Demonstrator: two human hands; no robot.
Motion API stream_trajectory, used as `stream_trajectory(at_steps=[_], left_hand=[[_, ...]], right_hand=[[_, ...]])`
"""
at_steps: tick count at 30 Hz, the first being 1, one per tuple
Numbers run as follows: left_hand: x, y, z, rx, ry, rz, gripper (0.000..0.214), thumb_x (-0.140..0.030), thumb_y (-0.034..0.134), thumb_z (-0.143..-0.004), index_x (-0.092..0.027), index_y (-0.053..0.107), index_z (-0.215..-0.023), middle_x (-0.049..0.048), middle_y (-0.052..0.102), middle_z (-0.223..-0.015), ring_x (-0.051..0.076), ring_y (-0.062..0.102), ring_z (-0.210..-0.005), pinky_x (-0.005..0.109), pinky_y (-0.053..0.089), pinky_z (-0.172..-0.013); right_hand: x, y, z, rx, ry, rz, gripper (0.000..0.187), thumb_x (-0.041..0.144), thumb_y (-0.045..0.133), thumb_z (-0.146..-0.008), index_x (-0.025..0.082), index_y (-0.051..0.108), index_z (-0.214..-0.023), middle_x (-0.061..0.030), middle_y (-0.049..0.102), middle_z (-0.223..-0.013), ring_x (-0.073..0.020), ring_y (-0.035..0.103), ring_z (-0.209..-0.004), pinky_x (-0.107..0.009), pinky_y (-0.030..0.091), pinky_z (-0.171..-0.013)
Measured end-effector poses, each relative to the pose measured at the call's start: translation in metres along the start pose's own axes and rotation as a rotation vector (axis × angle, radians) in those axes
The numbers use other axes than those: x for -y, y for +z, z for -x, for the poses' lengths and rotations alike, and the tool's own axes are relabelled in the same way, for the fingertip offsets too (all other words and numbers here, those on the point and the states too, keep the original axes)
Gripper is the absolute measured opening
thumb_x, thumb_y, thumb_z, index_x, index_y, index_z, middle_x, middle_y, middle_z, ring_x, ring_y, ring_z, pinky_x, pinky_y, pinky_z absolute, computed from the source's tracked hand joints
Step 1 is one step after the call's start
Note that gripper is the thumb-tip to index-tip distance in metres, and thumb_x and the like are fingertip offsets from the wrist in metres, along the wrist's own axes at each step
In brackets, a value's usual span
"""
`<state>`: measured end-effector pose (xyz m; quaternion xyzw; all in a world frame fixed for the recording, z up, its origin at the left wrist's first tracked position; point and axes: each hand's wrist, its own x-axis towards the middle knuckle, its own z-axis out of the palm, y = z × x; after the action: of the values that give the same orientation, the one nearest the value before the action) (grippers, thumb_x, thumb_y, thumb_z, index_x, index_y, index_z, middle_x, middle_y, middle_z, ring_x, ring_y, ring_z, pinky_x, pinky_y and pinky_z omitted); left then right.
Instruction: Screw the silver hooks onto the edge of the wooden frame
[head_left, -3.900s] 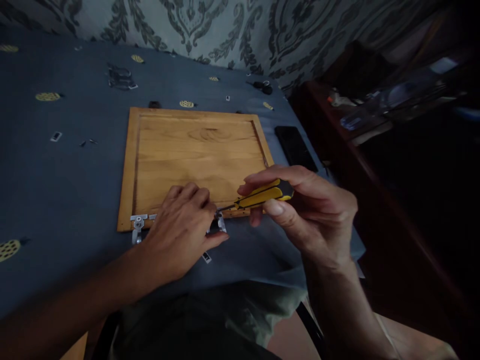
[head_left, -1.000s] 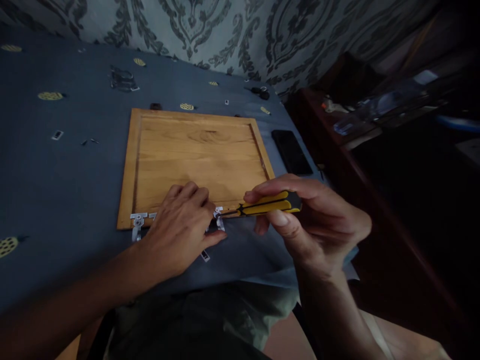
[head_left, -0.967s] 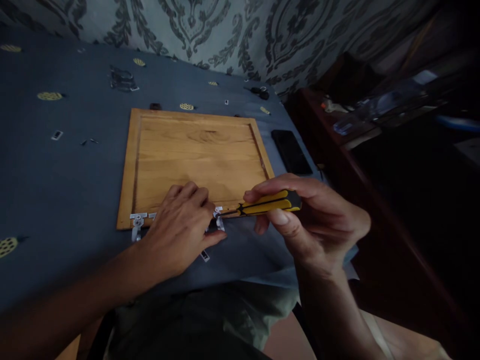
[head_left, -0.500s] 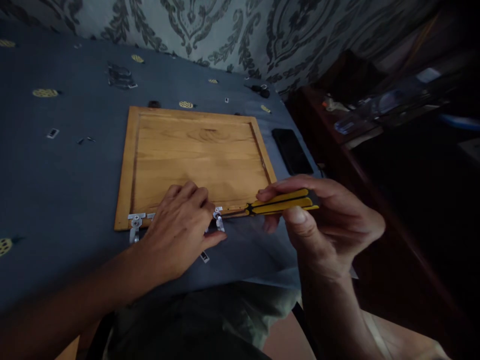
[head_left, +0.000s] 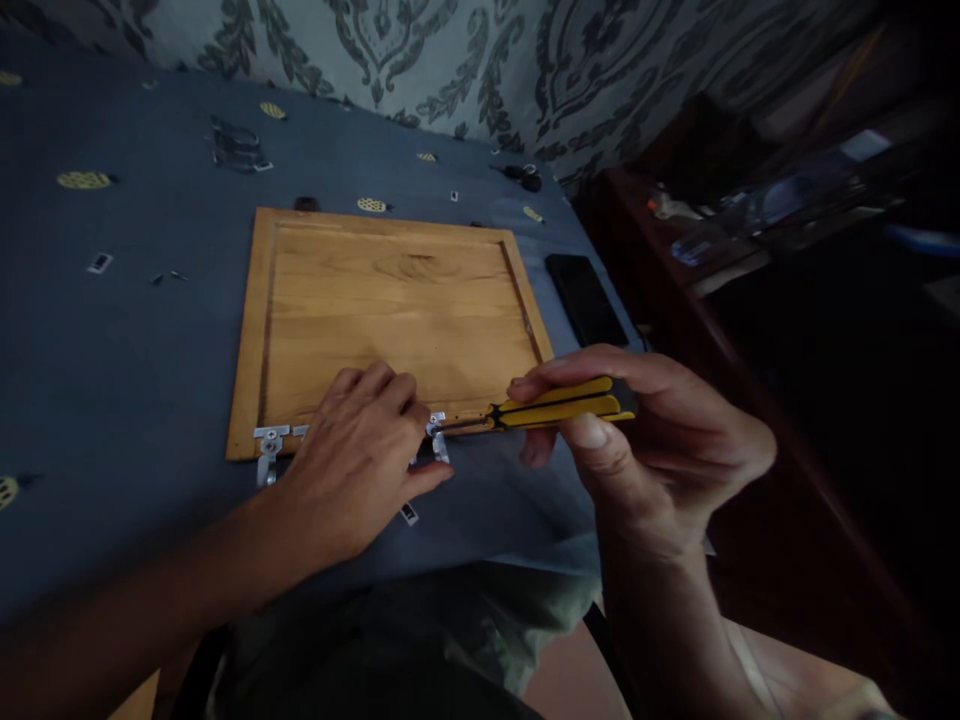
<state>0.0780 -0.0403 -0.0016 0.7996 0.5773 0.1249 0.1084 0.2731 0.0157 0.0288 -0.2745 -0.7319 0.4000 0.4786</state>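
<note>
A wooden panel (head_left: 390, 300) lies flat on a blue patterned cloth. Along its near edge sits a silver metal hinge (head_left: 436, 440), partly covered by my left hand (head_left: 356, 470), whose fingers are curled and pressed down on it. A second silver hinge (head_left: 268, 448) shows at the panel's near left corner. My right hand (head_left: 652, 440) is closed round a yellow and black screwdriver (head_left: 559, 405), held almost level. Its thin shaft points left and its tip meets the hinge beside my left fingers.
A black phone (head_left: 586, 298) lies on the cloth right of the panel. Small metal parts (head_left: 99, 263) and a dark clump of hardware (head_left: 238, 150) are scattered further back. A dark wooden shelf (head_left: 697, 250) with clutter stands to the right. A patterned wall is behind.
The right hand has drawn slightly to the right and the screwdriver handle has turned in its fingers. My left hand has stayed on the hinge.
</note>
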Motion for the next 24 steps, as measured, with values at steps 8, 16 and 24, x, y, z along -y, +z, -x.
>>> stream_trajectory(at_steps=[8,16,24], left_hand=[[-0.001,-0.002,0.0,0.029,-0.005,0.003,0.03,-0.043,0.083,-0.088,-0.016,0.078,-0.099,0.0085,0.07,-0.099,0.032,0.061,-0.104,0.045,0.046,-0.089],[0.0,0.002,0.0,-0.01,0.0,0.007,0.031,-0.045,0.084,-0.087,-0.017,0.078,-0.099,0.0074,0.07,-0.097,0.03,0.061,-0.103,0.044,0.046,-0.091],[-0.001,-0.003,-0.002,0.058,-0.031,0.022,0.033,-0.045,0.083,-0.088,-0.016,0.079,-0.101,0.0086,0.07,-0.098,0.031,0.061,-0.106,0.046,0.048,-0.093]], right_hand=[[0.001,-0.001,-0.001,0.054,-0.009,-0.012,0.019,0.028,0.081,-0.091,0.028,0.081,-0.11,-0.0036,0.082,-0.092,-0.0151,0.068,-0.054,-0.03,0.059,-0.045],[-0.009,0.007,-0.007,-0.066,-0.034,-0.108,0.02,0.024,0.091,-0.08,0.026,0.076,-0.093,-0.0025,0.079,-0.085,-0.0185,0.073,-0.072,-0.024,0.054,-0.043],[-0.002,-0.005,-0.005,0.115,0.076,-0.135,0.032,0.032,0.083,-0.09,0.029,0.078,-0.122,-0.0032,0.08,-0.102,-0.0171,0.077,-0.075,-0.025,0.061,-0.051]])
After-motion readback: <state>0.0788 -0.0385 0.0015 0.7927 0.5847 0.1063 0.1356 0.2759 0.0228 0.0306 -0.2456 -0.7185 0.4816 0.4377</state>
